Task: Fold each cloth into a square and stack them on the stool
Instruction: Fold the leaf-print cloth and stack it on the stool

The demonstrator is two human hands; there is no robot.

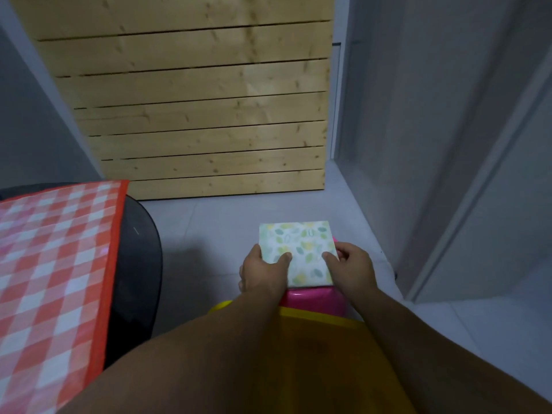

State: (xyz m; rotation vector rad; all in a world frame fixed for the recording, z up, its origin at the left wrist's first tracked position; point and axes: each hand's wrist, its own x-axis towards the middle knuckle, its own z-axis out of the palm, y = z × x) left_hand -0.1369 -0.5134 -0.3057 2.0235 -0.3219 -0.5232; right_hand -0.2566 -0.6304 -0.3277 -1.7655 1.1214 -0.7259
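A: Holding what, and where?
B: Your left hand (263, 274) and right hand (354, 271) each pinch the folded leaf-print cloth (301, 249) at its sides, thumbs on top, over the pink stool (313, 298).

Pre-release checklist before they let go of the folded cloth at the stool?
1. Folded cloth looks roughly square, layers flat: ok.
2. Left hand pinches its near left corner, thumb on top: ok.
3. Right hand pinches its right edge: ok.
4. Cloth is above the pink stool: ok.
5. Cloth resting on the stool, not hovering: cannot tell.
6. Other cloths stacked beneath it: cannot tell, hidden.
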